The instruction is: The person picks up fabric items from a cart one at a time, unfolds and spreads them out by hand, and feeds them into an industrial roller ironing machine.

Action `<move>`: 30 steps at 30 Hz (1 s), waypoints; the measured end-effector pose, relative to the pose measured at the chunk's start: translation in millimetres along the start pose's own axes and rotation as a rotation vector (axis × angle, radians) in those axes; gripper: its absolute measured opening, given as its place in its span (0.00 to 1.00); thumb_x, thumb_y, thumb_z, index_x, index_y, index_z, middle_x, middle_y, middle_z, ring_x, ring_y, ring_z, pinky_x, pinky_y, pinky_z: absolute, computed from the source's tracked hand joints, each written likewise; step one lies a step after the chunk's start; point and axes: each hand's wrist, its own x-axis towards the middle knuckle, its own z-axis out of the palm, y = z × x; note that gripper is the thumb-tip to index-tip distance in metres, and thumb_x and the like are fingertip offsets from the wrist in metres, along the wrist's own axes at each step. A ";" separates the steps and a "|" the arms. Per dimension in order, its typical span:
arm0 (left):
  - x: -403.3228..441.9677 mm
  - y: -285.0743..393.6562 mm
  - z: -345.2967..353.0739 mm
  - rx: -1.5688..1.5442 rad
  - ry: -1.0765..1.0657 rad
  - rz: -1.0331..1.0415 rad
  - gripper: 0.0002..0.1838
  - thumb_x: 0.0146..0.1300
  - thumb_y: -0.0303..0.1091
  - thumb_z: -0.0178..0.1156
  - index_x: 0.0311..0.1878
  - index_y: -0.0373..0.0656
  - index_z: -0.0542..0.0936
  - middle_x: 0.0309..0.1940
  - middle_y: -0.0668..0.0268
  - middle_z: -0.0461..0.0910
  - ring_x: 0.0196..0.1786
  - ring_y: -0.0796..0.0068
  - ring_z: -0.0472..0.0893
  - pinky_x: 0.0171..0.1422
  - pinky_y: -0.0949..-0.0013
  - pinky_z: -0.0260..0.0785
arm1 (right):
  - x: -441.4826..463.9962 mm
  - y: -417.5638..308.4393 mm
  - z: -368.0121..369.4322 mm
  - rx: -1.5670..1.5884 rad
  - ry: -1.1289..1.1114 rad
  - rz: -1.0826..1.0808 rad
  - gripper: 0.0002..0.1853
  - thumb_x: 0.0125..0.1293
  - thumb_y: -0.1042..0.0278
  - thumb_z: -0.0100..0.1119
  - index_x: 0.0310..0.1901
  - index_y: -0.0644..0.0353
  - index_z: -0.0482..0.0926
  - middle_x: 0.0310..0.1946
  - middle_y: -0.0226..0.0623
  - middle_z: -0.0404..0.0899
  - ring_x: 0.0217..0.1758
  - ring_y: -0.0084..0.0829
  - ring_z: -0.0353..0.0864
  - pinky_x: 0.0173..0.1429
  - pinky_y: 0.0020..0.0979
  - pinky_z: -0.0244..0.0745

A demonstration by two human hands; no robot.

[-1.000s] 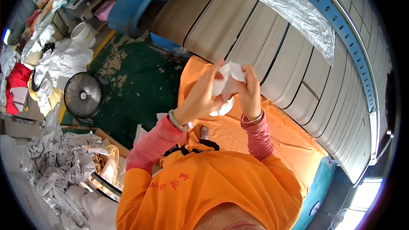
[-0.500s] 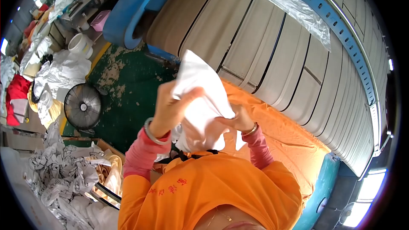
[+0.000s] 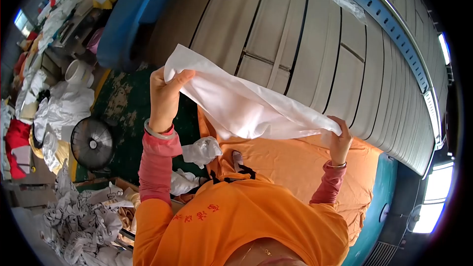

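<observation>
A white cloth (image 3: pixel 241 103) is stretched between my two hands, sagging in soft folds in the middle. My left hand (image 3: pixel 166 93) is closed on its upper left corner, thumb on top. At the cloth's right end, my right hand (image 3: pixel 340 140) pinches the other corner. The cloth hangs in front of the wide beige belts (image 3: pixel 281 24) of a large machine, apart from them as far as I can see. Below it lies an orange sheet (image 3: pixel 295 162). More crumpled white cloth (image 3: pixel 202 151) sits beneath my left forearm.
At the lower left is a heap of crumpled printed white fabric (image 3: pixel 84 216). A round black fan (image 3: pixel 92 144) stands on the green floor (image 3: pixel 118 103). A white bucket (image 3: pixel 79 74) and piles of linen are farther left. A blue machine frame (image 3: pixel 125 19) rises at the upper left.
My hands have moved apart, left hand to the left and up, right hand to the right. The bunched white cloth is now spread wide between them. The view has shifted slightly.
</observation>
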 end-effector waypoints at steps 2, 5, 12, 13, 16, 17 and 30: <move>1.7 -9.1 -1.2 0.014 -0.039 0.028 0.06 0.58 0.29 0.64 0.33 0.36 0.82 0.26 0.72 0.81 0.30 0.87 0.74 0.35 0.80 0.64 | -7.2 4.1 -8.7 -0.020 0.000 0.014 0.10 0.55 0.83 0.50 0.39 0.65 0.75 0.31 0.40 0.78 0.34 0.35 0.78 0.42 0.29 0.72; 3.2 -20.9 -8.2 0.025 -0.074 0.016 0.06 0.58 0.29 0.64 0.33 0.36 0.82 0.26 0.73 0.80 0.29 0.88 0.73 0.33 0.81 0.63 | -17.3 10.9 -13.2 -0.018 0.014 0.013 0.11 0.56 0.79 0.54 0.42 0.63 0.73 0.29 0.38 0.76 0.33 0.35 0.76 0.41 0.31 0.71; -1.8 -20.2 -2.5 0.213 -0.260 0.060 0.07 0.59 0.29 0.64 0.34 0.34 0.81 0.25 0.73 0.80 0.28 0.91 0.71 0.31 0.81 0.61 | -27.4 28.7 -24.3 -0.364 0.141 0.020 0.10 0.47 0.75 0.63 0.33 0.60 0.75 0.25 0.37 0.76 0.27 0.35 0.76 0.33 0.31 0.70; -4.1 -21.8 -1.7 0.214 -0.275 0.046 0.07 0.59 0.29 0.64 0.34 0.34 0.81 0.25 0.73 0.79 0.28 0.91 0.71 0.31 0.80 0.61 | -30.0 40.9 -27.6 -0.433 0.187 -0.026 0.10 0.46 0.76 0.63 0.33 0.60 0.75 0.25 0.37 0.76 0.27 0.35 0.76 0.33 0.31 0.70; -4.3 -24.7 1.1 0.231 -0.295 0.064 0.08 0.60 0.30 0.63 0.36 0.33 0.81 0.25 0.73 0.80 0.28 0.90 0.72 0.30 0.79 0.62 | -33.8 61.6 -30.2 -0.439 0.347 -0.081 0.09 0.44 0.80 0.60 0.31 0.60 0.76 0.25 0.37 0.76 0.28 0.36 0.76 0.34 0.31 0.71; -0.9 -25.5 3.2 0.239 -0.297 0.080 0.09 0.60 0.31 0.62 0.36 0.33 0.81 0.25 0.73 0.80 0.28 0.90 0.72 0.30 0.79 0.62 | -34.9 65.0 -33.6 -0.405 0.367 -0.058 0.09 0.44 0.80 0.60 0.30 0.60 0.76 0.25 0.37 0.76 0.28 0.37 0.76 0.34 0.31 0.71; 173.0 -144.1 88.1 1.415 -0.058 0.517 0.11 0.64 0.41 0.53 0.30 0.45 0.72 0.20 0.60 0.78 0.24 0.56 0.78 0.27 0.57 0.68 | 126.4 129.7 -21.3 -0.547 0.520 -0.026 0.11 0.48 0.71 0.62 0.37 0.56 0.77 0.34 0.38 0.75 0.42 0.41 0.72 0.47 0.38 0.68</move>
